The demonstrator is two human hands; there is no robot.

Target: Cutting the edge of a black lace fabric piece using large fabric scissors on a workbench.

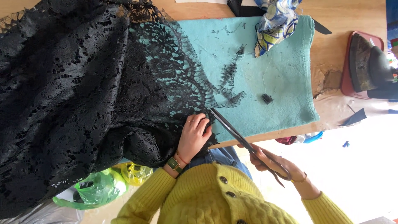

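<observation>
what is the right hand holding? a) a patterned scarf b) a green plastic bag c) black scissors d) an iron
c: the right hand grips the handles of the black scissors, whose blades reach the fringed edge of the black lace that the left hand presses on the teal cloth.

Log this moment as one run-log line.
left hand: pressing black lace | right hand: holding scissors, tips at lace edge | surface: teal towel
</observation>
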